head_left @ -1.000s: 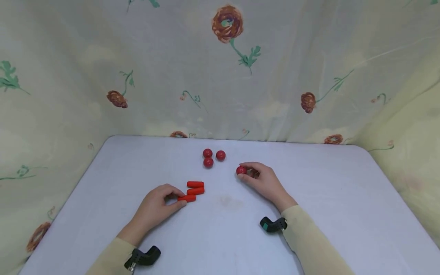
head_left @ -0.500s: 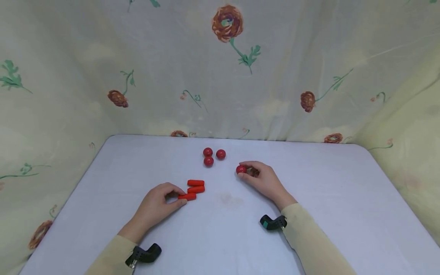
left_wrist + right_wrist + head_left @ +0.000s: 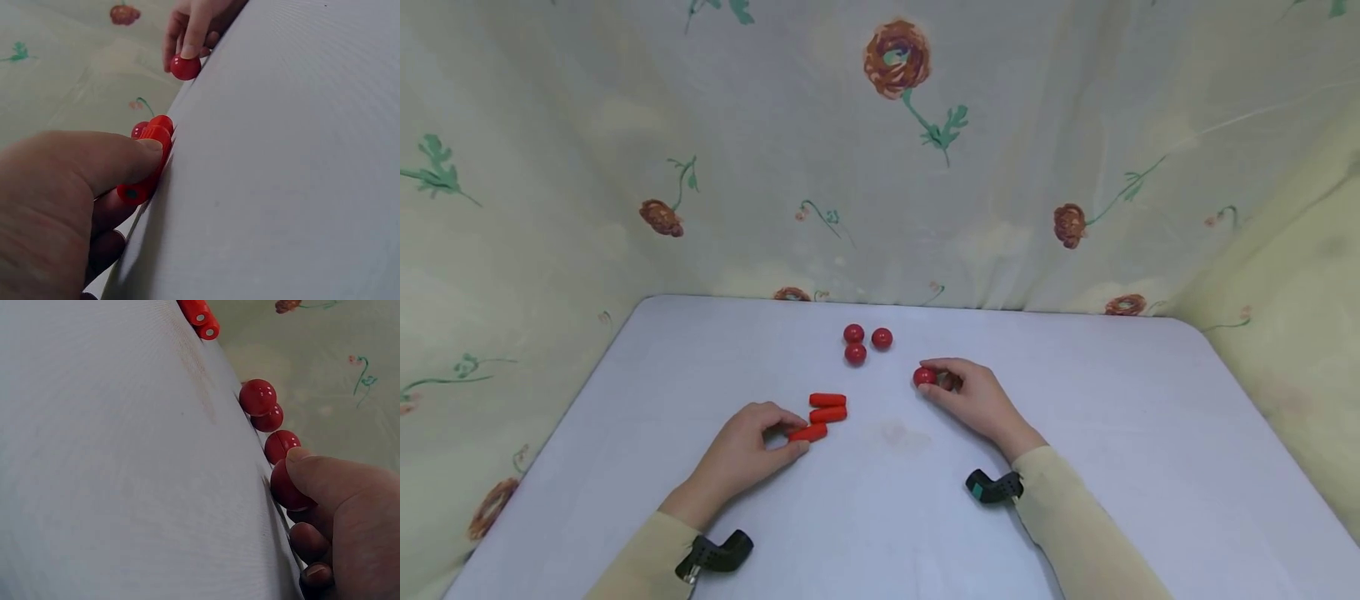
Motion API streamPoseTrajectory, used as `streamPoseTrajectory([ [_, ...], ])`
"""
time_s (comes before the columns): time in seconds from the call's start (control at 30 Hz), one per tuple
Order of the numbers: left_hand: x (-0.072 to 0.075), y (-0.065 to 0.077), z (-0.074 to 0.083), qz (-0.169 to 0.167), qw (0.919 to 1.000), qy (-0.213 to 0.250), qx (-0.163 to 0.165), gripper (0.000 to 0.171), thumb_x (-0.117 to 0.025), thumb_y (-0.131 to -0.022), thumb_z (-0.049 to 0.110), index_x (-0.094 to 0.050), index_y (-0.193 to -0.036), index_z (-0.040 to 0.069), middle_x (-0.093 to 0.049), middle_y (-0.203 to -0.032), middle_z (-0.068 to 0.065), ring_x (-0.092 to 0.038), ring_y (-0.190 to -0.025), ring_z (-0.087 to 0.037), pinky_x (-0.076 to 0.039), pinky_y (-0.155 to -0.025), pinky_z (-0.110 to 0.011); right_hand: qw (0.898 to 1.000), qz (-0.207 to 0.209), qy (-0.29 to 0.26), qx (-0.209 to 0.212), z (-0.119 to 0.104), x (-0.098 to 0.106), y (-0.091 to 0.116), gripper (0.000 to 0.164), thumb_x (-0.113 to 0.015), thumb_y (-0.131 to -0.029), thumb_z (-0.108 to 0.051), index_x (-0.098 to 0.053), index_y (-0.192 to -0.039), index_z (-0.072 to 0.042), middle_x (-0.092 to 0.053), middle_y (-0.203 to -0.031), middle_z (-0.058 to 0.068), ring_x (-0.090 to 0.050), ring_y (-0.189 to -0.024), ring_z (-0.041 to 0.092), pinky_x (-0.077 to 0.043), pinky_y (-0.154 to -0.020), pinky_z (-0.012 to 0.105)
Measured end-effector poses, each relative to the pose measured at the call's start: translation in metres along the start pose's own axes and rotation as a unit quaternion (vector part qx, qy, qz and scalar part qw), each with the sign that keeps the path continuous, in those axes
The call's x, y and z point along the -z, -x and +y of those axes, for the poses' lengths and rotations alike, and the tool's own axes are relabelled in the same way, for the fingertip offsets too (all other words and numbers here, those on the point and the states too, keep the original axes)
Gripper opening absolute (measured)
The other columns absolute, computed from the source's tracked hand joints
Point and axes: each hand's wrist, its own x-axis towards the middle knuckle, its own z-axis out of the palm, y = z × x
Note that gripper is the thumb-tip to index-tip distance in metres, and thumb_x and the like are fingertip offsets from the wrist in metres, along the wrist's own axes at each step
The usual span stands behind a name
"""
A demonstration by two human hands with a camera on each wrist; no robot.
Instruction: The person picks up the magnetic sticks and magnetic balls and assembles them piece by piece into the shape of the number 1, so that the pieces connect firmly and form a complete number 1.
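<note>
My left hand (image 3: 745, 450) pinches a short red cylinder (image 3: 139, 189) between thumb and fingers, low over the table. Two more red cylinders (image 3: 827, 400) lie side by side just beyond it, roughly parallel. To the right, my right hand (image 3: 973, 400) holds a shiny red ball (image 3: 923, 378) with the thumb on its near side. Three like red balls (image 3: 855, 354) sit grouped farther back, two close together and one slightly to the right. In the right wrist view the held ball (image 3: 289, 487) overlaps another ball (image 3: 281, 445) behind it.
The white tabletop (image 3: 880, 517) has a faint brownish stain (image 3: 901, 435) between the hands. Flower-patterned cloth (image 3: 760, 167) hangs behind and at both sides of the table. Black bands with camera mounts (image 3: 724, 553) sit at both wrists.
My right hand has shifted slightly nearer and to the left with the ball. The cylinder in my left hand is tilted a little more. The other balls and cylinders stay put.
</note>
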Motion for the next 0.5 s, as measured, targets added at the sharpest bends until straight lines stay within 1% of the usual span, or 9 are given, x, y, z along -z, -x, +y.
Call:
streamPoseTrajectory([
  [0.13, 0.0, 0.002, 0.003, -0.005, 1.0, -0.008, 0.0, 0.024, -0.083, -0.081, 0.03, -0.076, -0.103, 0.027, -0.063, -0.092, 0.017, -0.055, -0.094, -0.01, -0.049, -0.084, -0.036, 1.0, -0.011, 0.004, 0.002, -0.001, 0.002, 0.001, 0.041, -0.073, -0.088, -0.044, -0.068, -0.125, -0.027, -0.064, -0.097, -0.009, -0.055, -0.087, 0.015, -0.047, -0.076, 0.034],
  [0.27, -0.002, 0.003, 0.004, -0.005, 0.9999, -0.015, -0.005, 0.024, -0.082, -0.081, 0.031, -0.076, -0.104, 0.026, -0.06, -0.088, 0.017, -0.052, -0.092, -0.01, -0.048, -0.081, -0.035, 1.0, -0.013, 0.014, 0.011, 0.0, 0.005, 0.004, 0.041, -0.074, -0.088, -0.041, -0.068, -0.125, -0.024, -0.064, -0.095, -0.009, -0.056, -0.085, 0.014, -0.047, -0.075, 0.034],
  [0.37, -0.004, 0.004, 0.006, 0.003, 0.9996, -0.025, -0.009, 0.023, -0.082, -0.081, 0.031, -0.076, -0.103, 0.025, -0.058, -0.084, 0.017, -0.05, -0.089, -0.01, -0.047, -0.076, -0.033, 1.0, -0.015, 0.018, 0.014, -0.001, 0.007, 0.008, 0.041, -0.075, -0.088, -0.038, -0.068, -0.126, -0.023, -0.064, -0.095, -0.008, -0.056, -0.084, 0.014, -0.048, -0.074, 0.034],
  [0.5, -0.008, 0.006, 0.01, 0.019, 0.9994, -0.027, -0.012, 0.021, -0.083, -0.08, 0.029, -0.077, -0.1, 0.023, -0.056, -0.078, 0.015, -0.049, -0.082, -0.011, -0.044, -0.07, -0.032, 1.0, -0.019, 0.021, 0.011, -0.001, 0.008, 0.013, 0.04, -0.075, -0.088, -0.038, -0.068, -0.125, -0.025, -0.065, -0.098, -0.009, -0.057, -0.086, 0.013, -0.049, -0.077, 0.034],
])
